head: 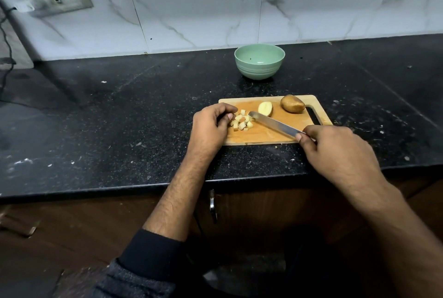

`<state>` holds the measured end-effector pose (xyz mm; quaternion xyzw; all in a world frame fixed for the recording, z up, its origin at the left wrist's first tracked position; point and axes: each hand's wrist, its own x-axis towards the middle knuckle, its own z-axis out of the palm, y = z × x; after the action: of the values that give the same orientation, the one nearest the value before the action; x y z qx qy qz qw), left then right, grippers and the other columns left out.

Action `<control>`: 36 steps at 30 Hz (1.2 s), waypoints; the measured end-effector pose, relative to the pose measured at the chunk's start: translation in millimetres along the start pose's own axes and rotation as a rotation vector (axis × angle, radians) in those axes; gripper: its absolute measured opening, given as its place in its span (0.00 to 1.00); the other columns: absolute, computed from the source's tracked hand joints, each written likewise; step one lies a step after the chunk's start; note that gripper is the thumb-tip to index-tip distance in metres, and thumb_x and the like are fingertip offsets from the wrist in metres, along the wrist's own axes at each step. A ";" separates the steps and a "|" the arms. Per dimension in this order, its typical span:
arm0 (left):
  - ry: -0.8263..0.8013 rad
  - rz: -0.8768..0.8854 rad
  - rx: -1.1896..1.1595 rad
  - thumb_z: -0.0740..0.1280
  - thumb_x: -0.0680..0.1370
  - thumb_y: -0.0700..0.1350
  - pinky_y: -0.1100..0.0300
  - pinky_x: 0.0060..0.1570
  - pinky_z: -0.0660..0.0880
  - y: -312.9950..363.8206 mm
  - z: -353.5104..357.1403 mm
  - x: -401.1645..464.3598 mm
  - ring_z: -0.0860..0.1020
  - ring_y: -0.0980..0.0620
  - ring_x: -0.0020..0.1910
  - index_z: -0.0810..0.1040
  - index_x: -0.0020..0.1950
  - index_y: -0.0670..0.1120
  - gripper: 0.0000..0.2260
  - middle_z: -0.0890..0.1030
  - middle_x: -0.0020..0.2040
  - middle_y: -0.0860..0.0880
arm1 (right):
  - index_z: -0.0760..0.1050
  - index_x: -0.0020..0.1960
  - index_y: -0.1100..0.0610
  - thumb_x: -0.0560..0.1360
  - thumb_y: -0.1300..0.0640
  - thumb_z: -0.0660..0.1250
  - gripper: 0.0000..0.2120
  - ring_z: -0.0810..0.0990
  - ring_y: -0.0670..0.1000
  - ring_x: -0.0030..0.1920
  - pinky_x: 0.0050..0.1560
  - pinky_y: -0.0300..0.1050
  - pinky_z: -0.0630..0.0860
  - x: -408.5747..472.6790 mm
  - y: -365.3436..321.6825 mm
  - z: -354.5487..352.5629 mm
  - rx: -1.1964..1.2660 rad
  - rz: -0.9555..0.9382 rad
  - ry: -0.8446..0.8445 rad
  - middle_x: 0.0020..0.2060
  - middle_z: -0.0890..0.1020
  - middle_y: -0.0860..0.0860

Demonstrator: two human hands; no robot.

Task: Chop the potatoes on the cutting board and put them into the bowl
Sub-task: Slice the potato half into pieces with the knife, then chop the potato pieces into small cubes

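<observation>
A black speckled surface (119, 118) ran below a white marbled wall (191, 5). A wooden cutting board (263, 133) lay near the front edge of the surface. A green bowl (259, 61) stood behind the board, well apart from it. The left hand (211, 127) rested on the board's left end, its fingers (229, 116) curled inward and touching the pile of potato cubes (241, 122). The right hand (340, 151) gripped the handle of a knife (273, 124), its fingers pressed together around the handle. The blade lay low across the board, its tip at the cubes. A whole potato (292, 103) sat at the board's far right. A halved potato (265, 108), cut face up, lay between it and the cubes.
</observation>
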<state>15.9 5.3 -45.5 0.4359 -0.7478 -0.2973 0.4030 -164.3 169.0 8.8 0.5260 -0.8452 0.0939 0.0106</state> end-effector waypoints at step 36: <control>-0.353 0.250 0.609 0.73 0.75 0.55 0.49 0.63 0.66 60.5 43.1 48.2 0.77 0.50 0.60 0.78 0.65 0.57 0.18 0.81 0.58 0.53 | 0.73 0.57 0.49 0.82 0.52 0.64 0.05 0.73 0.42 0.38 0.39 0.45 0.70 6.3 31.0 3.6 0.351 0.032 -0.131 0.43 0.76 0.45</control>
<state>-60.4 -6.9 -2.3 0.3830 -0.9074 -0.0804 0.1531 -194.4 176.1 1.4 0.5113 -0.8229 0.2058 -0.1381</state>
